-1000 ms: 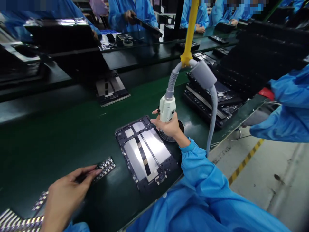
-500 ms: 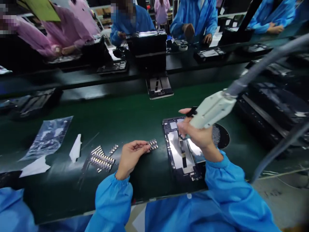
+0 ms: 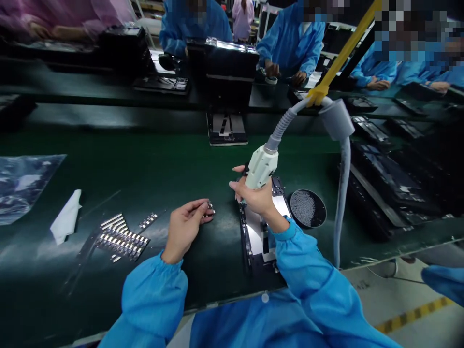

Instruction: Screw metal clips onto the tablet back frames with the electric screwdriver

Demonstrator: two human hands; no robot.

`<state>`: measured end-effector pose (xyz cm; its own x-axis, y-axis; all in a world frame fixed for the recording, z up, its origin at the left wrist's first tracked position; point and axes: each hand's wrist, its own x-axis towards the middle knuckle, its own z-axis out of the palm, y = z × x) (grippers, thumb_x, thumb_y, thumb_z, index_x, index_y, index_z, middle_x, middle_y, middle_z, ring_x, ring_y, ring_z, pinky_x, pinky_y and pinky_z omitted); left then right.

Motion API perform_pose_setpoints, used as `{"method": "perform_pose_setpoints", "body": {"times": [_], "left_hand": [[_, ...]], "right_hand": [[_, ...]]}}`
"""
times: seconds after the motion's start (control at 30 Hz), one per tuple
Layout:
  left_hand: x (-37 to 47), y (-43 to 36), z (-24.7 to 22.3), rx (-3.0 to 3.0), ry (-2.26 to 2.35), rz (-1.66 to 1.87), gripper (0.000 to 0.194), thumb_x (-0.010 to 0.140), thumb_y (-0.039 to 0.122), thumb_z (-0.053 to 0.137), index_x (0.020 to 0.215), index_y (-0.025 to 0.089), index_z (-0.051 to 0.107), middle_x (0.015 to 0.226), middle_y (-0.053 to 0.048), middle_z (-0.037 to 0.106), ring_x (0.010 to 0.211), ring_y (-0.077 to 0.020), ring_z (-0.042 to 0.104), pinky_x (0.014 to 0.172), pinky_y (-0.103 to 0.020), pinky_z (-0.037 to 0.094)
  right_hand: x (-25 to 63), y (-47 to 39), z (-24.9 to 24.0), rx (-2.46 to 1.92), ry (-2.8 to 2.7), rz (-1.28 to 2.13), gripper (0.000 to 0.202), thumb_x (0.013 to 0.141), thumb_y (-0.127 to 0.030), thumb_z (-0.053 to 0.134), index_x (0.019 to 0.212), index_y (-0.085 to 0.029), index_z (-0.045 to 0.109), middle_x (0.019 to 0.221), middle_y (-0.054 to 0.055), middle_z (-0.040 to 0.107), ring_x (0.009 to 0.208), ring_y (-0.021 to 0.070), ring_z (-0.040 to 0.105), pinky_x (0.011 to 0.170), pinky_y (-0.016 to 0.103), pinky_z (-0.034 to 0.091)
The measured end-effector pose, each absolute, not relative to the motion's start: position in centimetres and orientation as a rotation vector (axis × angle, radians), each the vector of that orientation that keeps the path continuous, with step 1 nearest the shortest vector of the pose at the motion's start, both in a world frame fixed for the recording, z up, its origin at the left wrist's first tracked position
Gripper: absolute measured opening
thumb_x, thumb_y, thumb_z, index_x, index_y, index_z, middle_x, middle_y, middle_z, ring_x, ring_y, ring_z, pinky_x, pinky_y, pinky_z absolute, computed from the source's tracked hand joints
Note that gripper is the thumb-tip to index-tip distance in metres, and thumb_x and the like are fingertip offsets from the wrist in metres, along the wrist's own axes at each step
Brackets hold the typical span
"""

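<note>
Between its thumb and fingers, my left hand (image 3: 186,226) pinches a small metal strip (image 3: 210,209) above the green bench. My right hand (image 3: 255,195) is wrapped round a pale green powered tool (image 3: 261,166) with a grey cable, held over the top left of an opened tablet (image 3: 255,232). The hand and forearm cover part of the tablet, and the tool's tip is hidden. Left of my left hand lies a pile of similar metal strips (image 3: 123,239), with one small strip (image 3: 148,221) apart from it. A round black dish of tiny parts (image 3: 308,208) stands right of the tablet.
A white paper scrap (image 3: 67,217) and a clear plastic bag (image 3: 27,186) lie at the left. Another opened tablet (image 3: 227,129) rests farther back. Stacked dark devices (image 3: 387,179) stand at the right. The tool's cable (image 3: 342,193) hangs beside the dish. People in blue and pink work opposite.
The view has shifted. The tool has swung more upright over the tablet's upper left, uncovering the round dish. The strip in my left hand is turned and shows less of itself.
</note>
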<state>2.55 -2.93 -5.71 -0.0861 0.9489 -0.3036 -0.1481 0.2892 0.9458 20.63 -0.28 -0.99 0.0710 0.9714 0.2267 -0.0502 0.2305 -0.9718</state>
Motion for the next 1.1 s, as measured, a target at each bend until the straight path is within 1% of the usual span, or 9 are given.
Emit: {"method": "perform_pose_setpoints", "body": {"times": [0.1,0.17,0.37,0.53,0.67,0.77,0.87,1.0,1.1], "left_hand": [[2.7,-3.0,-5.7,0.860,1.313,1.106,0.056,0.057,0.054,0.083,0.089,0.011,0.070,0.086,-0.008,0.072,0.078,-0.0189,0.070,0.068,-0.029,0.060],[2.8,-3.0,-5.7,0.853,1.308,1.096,0.058,0.057,0.055,0.082,0.092,0.011,0.068,0.089,-0.009,0.072,0.077,-0.0187,0.070,0.067,-0.029,0.059],[2.8,-3.1,-5.4,0.848,1.303,1.106,0.061,0.057,0.055,0.081,0.096,0.011,0.064,0.079,-0.006,0.071,0.067,-0.0157,0.068,0.063,-0.027,0.058],[2.8,-3.1,-5.6,0.870,1.304,1.163,0.049,0.061,0.047,0.080,0.090,0.013,0.061,0.078,-0.005,0.070,0.065,-0.0159,0.067,0.060,-0.028,0.058],[2.4,-3.0,-5.9,0.958,1.343,1.206,0.036,0.069,0.042,0.073,0.087,0.012,0.067,0.083,-0.008,0.072,0.070,-0.0164,0.068,0.068,-0.031,0.059],[2.3,-3.2,-5.7,0.971,1.364,1.202,0.038,0.069,0.041,0.072,0.091,0.010,0.070,0.082,-0.010,0.073,0.075,-0.0195,0.070,0.078,-0.037,0.059],[2.4,-3.3,-5.5,0.976,1.365,1.201,0.038,0.069,0.042,0.072,0.090,0.010,0.070,0.085,-0.011,0.074,0.080,-0.0224,0.071,0.083,-0.041,0.060],[2.4,-3.4,-5.4,1.084,1.400,1.191,0.032,0.076,0.037,0.066,0.093,0.011,0.071,0.088,-0.011,0.075,0.081,-0.0218,0.072,0.083,-0.039,0.060],[2.5,-4.3,-5.2,1.381,1.450,1.206,0.025,0.083,0.032,0.059,0.094,0.013,0.072,0.094,-0.010,0.075,0.085,-0.0209,0.072,0.083,-0.036,0.060]], "right_hand": [[20.5,-0.2,-1.3,-1.013,-1.219,1.007,0.022,0.073,-0.026,0.071,0.092,-0.018,0.062,0.045,-0.010,0.052,0.040,0.0101,0.051,0.047,0.027,0.047],[20.5,-0.1,-1.4,-1.006,-1.218,1.002,0.022,0.073,-0.026,0.071,0.092,-0.018,0.062,0.046,-0.010,0.052,0.040,0.0100,0.051,0.048,0.027,0.047],[20.3,-0.1,-1.3,-1.000,-1.208,1.007,0.024,0.072,-0.024,0.071,0.093,-0.018,0.061,0.045,-0.011,0.052,0.038,0.0096,0.050,0.048,0.028,0.047],[20.3,-0.2,-1.2,-1.012,-1.216,1.012,0.023,0.072,-0.022,0.071,0.092,-0.018,0.060,0.044,-0.011,0.053,0.038,0.0100,0.050,0.047,0.028,0.047],[20.4,-0.2,-1.5,-1.007,-1.218,1.021,0.023,0.073,-0.022,0.071,0.092,-0.018,0.060,0.045,-0.011,0.053,0.038,0.0102,0.050,0.047,0.029,0.047],[20.2,-0.3,-1.6,-1.020,-1.230,1.025,0.022,0.073,-0.023,0.071,0.092,-0.019,0.060,0.047,-0.010,0.053,0.039,0.0103,0.050,0.048,0.029,0.047],[20.0,-0.4,-1.5,-1.045,-1.268,0.988,0.021,0.072,-0.024,0.072,0.089,-0.019,0.060,0.049,-0.008,0.054,0.043,0.0108,0.053,0.051,0.028,0.048],[19.8,-0.5,-1.5,-1.054,-1.294,0.957,0.018,0.071,-0.025,0.071,0.084,-0.018,0.062,0.051,-0.007,0.054,0.049,0.0121,0.055,0.054,0.028,0.049],[19.8,-0.4,-1.9,-1.036,-1.302,0.977,0.015,0.072,-0.026,0.071,0.081,-0.018,0.062,0.049,-0.007,0.052,0.046,0.0107,0.052,0.051,0.026,0.047]]}}
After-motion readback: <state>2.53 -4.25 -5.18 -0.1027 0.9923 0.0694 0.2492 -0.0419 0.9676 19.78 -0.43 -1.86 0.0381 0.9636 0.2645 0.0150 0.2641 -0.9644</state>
